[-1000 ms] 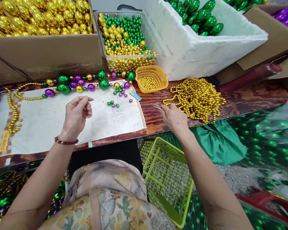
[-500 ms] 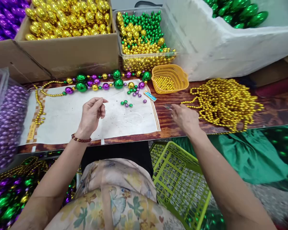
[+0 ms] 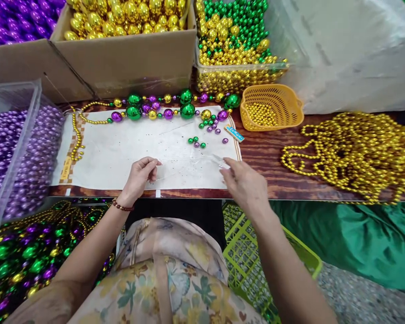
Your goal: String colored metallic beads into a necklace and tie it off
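My left hand [image 3: 141, 176] hovers over the white cloth [image 3: 121, 153], thumb and forefinger pinched on a thin clear thread [image 3: 184, 159]. The thread stretches toward my right hand [image 3: 245, 182], above the cloth's right end. Closed in that hand is a small tool with a pointed metal tip [image 3: 219, 159]; its rest is hidden by the fingers. Behind both hands lies a strung bead garland [image 3: 168, 114] in green, purple and gold. Several loose green and purple beads [image 3: 196, 142] rest on the cloth, near a small blue label [image 3: 234, 133].
An orange basket [image 3: 290, 108] with small gold beads stands behind my right hand. Gold bead strands [image 3: 357, 153] are heaped to the right. A tub of purple beads [image 3: 23, 157] is at left, cardboard boxes [image 3: 128, 63] behind, a green crate [image 3: 243, 256] below the table edge.
My view has swung right. My right hand has moved left from beside the gold strands to over the cloth, closer to my left hand. Both hands have come nearer the table's front edge.
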Demonstrator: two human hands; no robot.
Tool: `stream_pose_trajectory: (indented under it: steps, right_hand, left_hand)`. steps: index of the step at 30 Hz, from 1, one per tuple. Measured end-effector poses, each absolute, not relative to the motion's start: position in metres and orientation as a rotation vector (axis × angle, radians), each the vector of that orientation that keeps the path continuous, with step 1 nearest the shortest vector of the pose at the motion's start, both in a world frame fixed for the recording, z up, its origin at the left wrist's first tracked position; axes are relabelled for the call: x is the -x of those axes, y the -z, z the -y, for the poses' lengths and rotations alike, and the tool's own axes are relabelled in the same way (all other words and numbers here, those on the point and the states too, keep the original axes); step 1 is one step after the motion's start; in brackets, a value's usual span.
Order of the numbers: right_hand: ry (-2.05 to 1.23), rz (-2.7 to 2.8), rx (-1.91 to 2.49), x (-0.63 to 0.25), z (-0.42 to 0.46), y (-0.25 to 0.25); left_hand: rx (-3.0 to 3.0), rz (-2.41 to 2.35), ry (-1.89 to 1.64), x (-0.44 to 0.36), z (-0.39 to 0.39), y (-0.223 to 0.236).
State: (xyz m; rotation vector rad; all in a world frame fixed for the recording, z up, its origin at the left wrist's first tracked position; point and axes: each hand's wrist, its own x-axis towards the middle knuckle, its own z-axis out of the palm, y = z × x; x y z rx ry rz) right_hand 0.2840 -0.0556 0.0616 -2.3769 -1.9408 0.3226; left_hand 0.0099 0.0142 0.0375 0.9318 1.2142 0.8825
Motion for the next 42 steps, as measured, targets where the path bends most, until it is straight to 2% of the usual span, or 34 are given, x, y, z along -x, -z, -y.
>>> stream_pose_trajectory:
  steps: [5,15,22,26,33,38,42]
  right_hand:
    - [-0.418,2.131,2.381,-0.244,0.047,-0.066]
    - [-0.442,2.203,2.395,-0.233,0.018,-0.057]
    - [-0.442,1.781,2.243,-0.305,0.035,-0.036]
    - [-0.437,1.721,2.368,-0.350,0.048,-0.028]
    - [-0.122,1.897,2.514,-0.338,0.039,-0.030]
    - [-0.422,2.258,2.117,-0.291,0.015,-0.041]
    - [-0.465,2.528,1.999,-0.260,-0.004,-0.043]
  left_hand:
    - [-0.929,-1.193,-0.882,-0.007,-0.011,-0.037]
    - [-0.941,-1.174,-0.858,-0.008,-0.004,-0.047]
    - [-0.828,-1.208,-1.013,0.008,-0.004,-0.047]
    - [-0.807,-1.213,-0.998,0.008,-0.004,-0.045]
    - [-0.840,-1.162,-0.964,-0.011,0.000,-0.048]
    - [-0.836,-1.173,-0.943,-0.016,0.001,-0.049]
    - [-0.851,-1.173,-0.961,-0.015,0.002,-0.048]
